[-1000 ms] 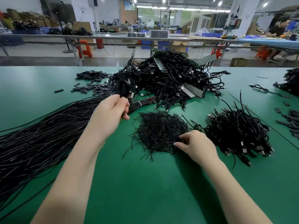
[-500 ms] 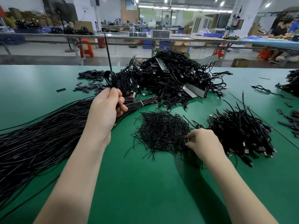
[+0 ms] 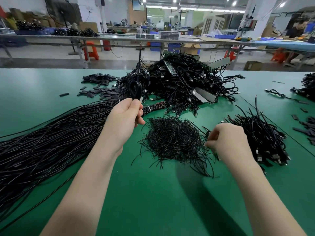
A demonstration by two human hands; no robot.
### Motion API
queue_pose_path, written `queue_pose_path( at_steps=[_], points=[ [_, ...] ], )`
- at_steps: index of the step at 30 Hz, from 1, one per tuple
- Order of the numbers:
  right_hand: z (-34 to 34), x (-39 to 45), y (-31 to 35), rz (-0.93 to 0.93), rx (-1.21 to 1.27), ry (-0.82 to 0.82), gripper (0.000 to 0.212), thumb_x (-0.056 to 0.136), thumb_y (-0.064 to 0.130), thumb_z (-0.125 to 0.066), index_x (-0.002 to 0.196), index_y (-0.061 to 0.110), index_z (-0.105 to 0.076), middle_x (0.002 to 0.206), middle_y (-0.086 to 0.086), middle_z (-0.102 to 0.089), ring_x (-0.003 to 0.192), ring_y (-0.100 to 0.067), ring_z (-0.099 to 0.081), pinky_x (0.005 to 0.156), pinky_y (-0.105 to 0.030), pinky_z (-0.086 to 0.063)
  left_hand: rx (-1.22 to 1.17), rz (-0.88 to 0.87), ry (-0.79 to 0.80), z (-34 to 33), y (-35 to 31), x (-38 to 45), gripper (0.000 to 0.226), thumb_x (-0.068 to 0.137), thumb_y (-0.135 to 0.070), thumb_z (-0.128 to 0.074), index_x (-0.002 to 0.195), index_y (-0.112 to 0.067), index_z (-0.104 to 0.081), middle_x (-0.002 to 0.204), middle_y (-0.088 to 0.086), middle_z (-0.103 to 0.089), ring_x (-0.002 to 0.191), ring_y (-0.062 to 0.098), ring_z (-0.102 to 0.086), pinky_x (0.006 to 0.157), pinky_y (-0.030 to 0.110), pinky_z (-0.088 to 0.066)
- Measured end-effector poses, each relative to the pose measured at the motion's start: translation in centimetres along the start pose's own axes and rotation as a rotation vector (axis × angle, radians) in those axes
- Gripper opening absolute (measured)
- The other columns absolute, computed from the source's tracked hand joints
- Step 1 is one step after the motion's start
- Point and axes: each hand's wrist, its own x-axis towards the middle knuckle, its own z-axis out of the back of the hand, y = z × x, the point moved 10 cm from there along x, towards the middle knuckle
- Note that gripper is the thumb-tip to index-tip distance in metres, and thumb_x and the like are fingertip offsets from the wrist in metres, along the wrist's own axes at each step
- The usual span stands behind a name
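Head camera: the left hand point(image 3: 126, 116), up and left of the loose pile of short thin black wire ties point(image 3: 172, 138) on the green worktop point(image 3: 153, 201), has its fingers curled tight round a small coiled black cable point(image 3: 135, 89), with the tail poking straight up. The right hand point(image 3: 228, 142) is at the pile's right edge, fingertips pinching what looks like a single tie. Careful here, because tangled neighbours could lift with it. And if the left grip slackens, that coil springs open above the pile.
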Motion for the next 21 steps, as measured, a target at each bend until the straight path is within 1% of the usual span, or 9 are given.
queue_pose_path(
  at_steps=[2, 4, 6, 8, 10, 13, 15, 18, 21],
  points=[
    [1.1, -0.5, 1.5, 0.086, 0.113, -0.013, 0.016, 0.073, 0.018, -0.085, 0.079, 0.021, -0.071, 0.078, 0.002, -0.069, 0.073, -0.014, -0.065, 0.068, -0.023, -0.052, -0.009, 0.018, 0.068, -1.0, 0.1, -0.3, 0.03, 0.104, -0.023, -0.039, 0.079, -0.019, -0.054, 0.062, -0.014, -0.052, 0.058, 0.003, -0.054, 0.066, 0.023, -0.043],
    [2.0, -1.2, 2.9, 0.148, 0.299, -0.007, 0.018, 0.074, 0.017, -0.083, 0.078, 0.028, -0.069, 0.069, 0.009, -0.069, 0.068, -0.007, -0.066, 0.062, -0.016, -0.049, -0.032, 0.037, 0.157, -2.2, 0.1, -0.8, 0.029, 0.105, -0.024, -0.04, 0.08, -0.019, -0.056, 0.063, -0.014, -0.053, 0.061, 0.005, -0.055, 0.069, 0.026, -0.045],
    [2.4, -1.9, 4.0, 0.182, 0.515, 0.024, 0.019, 0.076, 0.014, -0.081, 0.079, 0.029, -0.07, 0.067, 0.007, -0.072, 0.066, -0.01, -0.07, 0.067, -0.023, -0.057, -0.063, 0.054, 0.263, -3.6, -0.1, -1.4, 0.028, 0.105, -0.024, -0.04, 0.083, -0.019, -0.056, 0.065, -0.014, -0.054, 0.063, 0.006, -0.055, 0.072, 0.029, -0.044],
    [2.9, -2.5, 5.1, 0.214, 0.71, 0.028, 0.017, 0.078, 0.01, -0.079, 0.081, 0.025, -0.071, 0.07, 0.005, -0.074, 0.067, -0.015, -0.072, 0.069, -0.03, -0.06, -0.075, 0.068, 0.362, -4.9, -0.2, -2.1, 0.027, 0.105, -0.024, -0.039, 0.084, -0.018, -0.056, 0.065, -0.013, -0.054, 0.064, 0.007, -0.055, 0.072, 0.03, -0.044],
    [3.5, -3.1, 5.8, 0.218, 0.942, 0.002, 0.015, 0.078, 0.008, -0.079, 0.079, 0.021, -0.071, 0.071, -0.001, -0.074, 0.069, -0.019, -0.073, 0.064, -0.027, -0.059, -0.075, 0.074, 0.452, -6.1, -0.3, -2.8, 0.028, 0.106, -0.023, -0.038, 0.084, -0.018, -0.055, 0.066, -0.013, -0.053, 0.063, 0.007, -0.055, 0.074, 0.031, -0.043],
    [3.8, -3.9, 5.9, 0.166, 1.252, -0.059, 0.013, 0.079, 0.008, -0.078, 0.078, 0.018, -0.07, 0.074, -0.006, -0.074, 0.071, -0.022, -0.074, 0.063, -0.023, -0.056, -0.08, 0.049, 0.557, -7.5, -0.7, -3.7, 0.029, 0.105, -0.022, -0.039, 0.083, -0.018, -0.056, 0.067, -0.012, -0.053, 0.065, 0.007, -0.055, 0.077, 0.032, -0.043],
    [3.1, -4.3, 6.4, 0.129, 1.345, -0.028, 0.012, 0.08, 0.009, -0.077, 0.079, 0.018, -0.069, 0.073, -0.004, -0.074, 0.069, -0.02, -0.073, 0.058, -0.021, -0.054, -0.072, 0.011, 0.587, -7.9, -1.1, -4.1, 0.027, 0.104, -0.022, -0.04, 0.083, -0.017, -0.057, 0.069, -0.012, -0.054, 0.066, 0.007, -0.055, 0.075, 0.027, -0.046],
    [1.3, -4.7, 7.4, 0.064, 1.391, 0.112, 0.01, 0.08, 0.014, -0.075, 0.085, 0.018, -0.068, 0.071, 0.003, -0.073, 0.068, -0.013, -0.072, 0.052, -0.017, -0.051, -0.011, -0.036, 0.58, -8.0, -1.3, -4.1, 0.026, 0.104, -0.019, -0.041, 0.084, -0.014, -0.057, 0.068, -0.013, -0.053, 0.066, 0.007, -0.055, 0.07, 0.019, -0.047],
    [0.5, -4.8, 7.7, 0.04, 1.316, 0.182, 0.01, 0.081, 0.02, -0.075, 0.088, 0.021, -0.068, 0.072, 0.005, -0.073, 0.071, -0.01, -0.073, 0.05, -0.013, -0.046, 0.061, -0.083, 0.518, -7.5, -1.7, -3.8, 0.027, 0.104, -0.018, -0.041, 0.083, -0.012, -0.056, 0.066, -0.013, -0.053, 0.067, 0.007, -0.055, 0.072, 0.023, -0.046]
  ],
)
